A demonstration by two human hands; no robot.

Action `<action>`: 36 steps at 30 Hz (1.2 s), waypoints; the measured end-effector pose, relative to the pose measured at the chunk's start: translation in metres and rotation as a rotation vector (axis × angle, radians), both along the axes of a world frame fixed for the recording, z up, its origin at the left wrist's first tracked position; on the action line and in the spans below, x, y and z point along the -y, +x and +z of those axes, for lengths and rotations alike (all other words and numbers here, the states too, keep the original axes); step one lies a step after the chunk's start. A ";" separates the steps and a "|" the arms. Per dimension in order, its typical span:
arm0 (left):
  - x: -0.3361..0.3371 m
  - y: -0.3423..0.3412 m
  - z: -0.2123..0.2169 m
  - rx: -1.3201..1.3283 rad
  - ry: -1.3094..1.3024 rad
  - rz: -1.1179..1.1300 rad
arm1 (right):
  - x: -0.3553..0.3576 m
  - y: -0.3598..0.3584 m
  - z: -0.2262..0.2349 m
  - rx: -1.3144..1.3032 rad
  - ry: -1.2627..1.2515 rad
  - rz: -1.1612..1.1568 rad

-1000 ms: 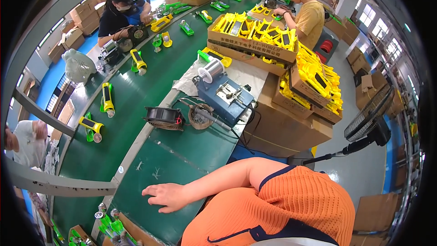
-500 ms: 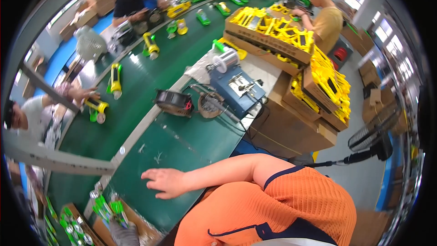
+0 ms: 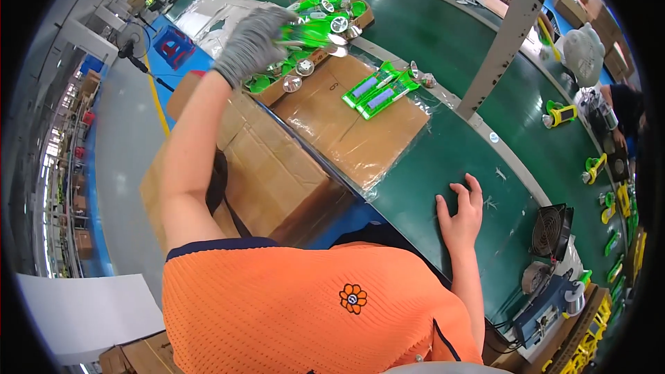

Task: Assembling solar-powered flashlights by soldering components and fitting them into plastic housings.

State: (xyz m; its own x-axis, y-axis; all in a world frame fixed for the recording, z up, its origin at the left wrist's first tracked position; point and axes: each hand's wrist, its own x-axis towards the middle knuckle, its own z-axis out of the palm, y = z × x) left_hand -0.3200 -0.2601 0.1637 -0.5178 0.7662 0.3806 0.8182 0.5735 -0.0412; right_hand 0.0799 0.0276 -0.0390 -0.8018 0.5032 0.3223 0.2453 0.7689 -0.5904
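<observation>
My left hand (image 3: pixel 255 41), in a grey knitted glove, reaches over a carton (image 3: pixel 365 19) at the far left. Its fingers are closed around a green flashlight body (image 3: pixel 310 33), which is blurred. Green flashlight parts with round silver reflectors (image 3: pixel 305 66) fill that carton. Two green flashlight bodies with pale panels (image 3: pixel 379 92) lie side by side on a flat cardboard sheet (image 3: pixel 325 107) under clear plastic. My bare right hand (image 3: pixel 461 218) is above the green bench top, fingers spread and holding nothing.
A dark square fan (image 3: pixel 552 230) and a blue soldering machine (image 3: pixel 544 315) stand at the right of the bench. Beyond a metal post (image 3: pixel 509 41), a green conveyor (image 3: pixel 443 24) carries yellow-green flashlights. A large carton (image 3: pixel 267 173) stands beside my left arm.
My view has swung to the left. My gloved left hand has moved from beside the two bodies on the cardboard to above the filled carton. My right hand stays by the bench, fingers spread.
</observation>
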 end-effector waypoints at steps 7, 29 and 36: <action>0.055 -0.124 -0.040 0.272 -0.251 0.200 | -0.003 -0.008 0.000 -0.034 0.103 -0.003; -0.166 0.060 -0.132 0.451 -0.462 -0.019 | -0.001 -0.006 0.001 -0.012 0.059 -0.003; -0.103 0.027 -0.109 0.390 -0.193 -0.296 | -0.003 -0.010 0.002 -0.006 0.074 0.007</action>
